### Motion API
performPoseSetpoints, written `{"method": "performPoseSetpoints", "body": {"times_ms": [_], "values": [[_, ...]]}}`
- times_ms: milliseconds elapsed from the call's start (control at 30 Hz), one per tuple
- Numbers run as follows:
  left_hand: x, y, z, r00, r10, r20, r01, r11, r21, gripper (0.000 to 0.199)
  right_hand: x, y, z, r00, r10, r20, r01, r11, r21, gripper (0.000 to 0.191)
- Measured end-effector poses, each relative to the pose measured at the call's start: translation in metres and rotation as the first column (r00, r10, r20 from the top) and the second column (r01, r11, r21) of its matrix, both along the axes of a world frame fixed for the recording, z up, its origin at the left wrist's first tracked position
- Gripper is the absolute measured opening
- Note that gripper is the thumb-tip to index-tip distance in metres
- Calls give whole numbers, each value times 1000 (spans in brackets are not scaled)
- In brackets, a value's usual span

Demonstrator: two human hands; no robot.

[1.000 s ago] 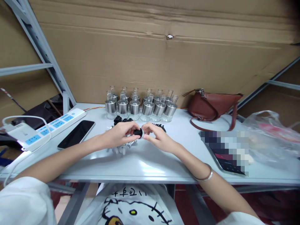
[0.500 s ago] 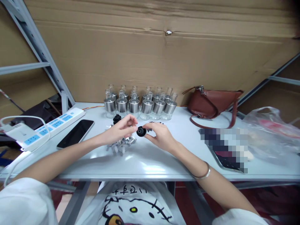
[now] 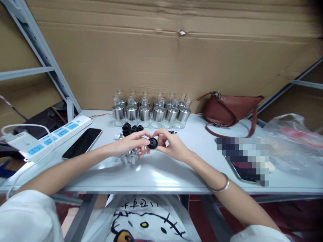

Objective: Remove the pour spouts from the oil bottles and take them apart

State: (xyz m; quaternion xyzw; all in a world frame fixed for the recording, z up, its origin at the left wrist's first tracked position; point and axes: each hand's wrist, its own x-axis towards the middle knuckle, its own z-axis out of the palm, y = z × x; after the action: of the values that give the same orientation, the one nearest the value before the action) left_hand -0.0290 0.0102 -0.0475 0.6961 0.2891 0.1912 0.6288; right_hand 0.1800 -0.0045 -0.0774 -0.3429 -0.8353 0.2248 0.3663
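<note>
Between the fingertips of both hands is a round black cap [image 3: 152,144], its ringed hollow side facing me. My right hand [image 3: 174,145] pinches it from the right, thumb below and forefinger above. From the left, my left hand [image 3: 127,143] closes its thumb and forefinger on the rim. Several ribbed black stoppers [image 3: 127,128] stand just behind my left hand. Shiny silver metal parts [image 3: 130,158] lie under and in front of it, partly hidden. Small black pieces [image 3: 172,132] show behind my right hand, too small to name.
Glass bottles with metal sleeves [image 3: 144,113] stand in rows by the cardboard wall [image 3: 126,53]. At left lie a phone [image 3: 82,143] and a power strip [image 3: 60,134]. A brown handbag [image 3: 227,109] and a plastic bag [image 3: 295,144] occupy the right side.
My left hand has closed in on the cap, its fingers now at the rim. The cap's hollow side is turned more towards me. More black stoppers show behind my left hand.
</note>
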Motion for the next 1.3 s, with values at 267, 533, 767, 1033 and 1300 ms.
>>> {"method": "performPoseSetpoints", "body": {"times_ms": [267, 533, 767, 1033, 1300], "values": [[2, 1, -7, 999, -6, -44, 8, 999, 46, 21, -2, -10, 15, 945, 222, -240, -320, 775, -545, 32], [4, -5, -12, 998, 4, -56, 1, 996, 90, 22, -11, -14, 9, 934, 154, -324, -332, 714, -617, 21], [7, -11, -12, 998, -48, -42, 51, 996, 73, 24, -14, -16, 8, 916, 179, -359, -375, 698, -610, 25], [6, -19, -12, 979, 23, -203, 26, 971, 238, 16, -16, -19, 6, 935, 218, -279, -344, 743, -574, 25], [10, -28, -5, 986, 81, -147, -27, 942, 335, 18, -18, -24, 6, 932, 210, -296, -338, 799, -497, 25]]}}
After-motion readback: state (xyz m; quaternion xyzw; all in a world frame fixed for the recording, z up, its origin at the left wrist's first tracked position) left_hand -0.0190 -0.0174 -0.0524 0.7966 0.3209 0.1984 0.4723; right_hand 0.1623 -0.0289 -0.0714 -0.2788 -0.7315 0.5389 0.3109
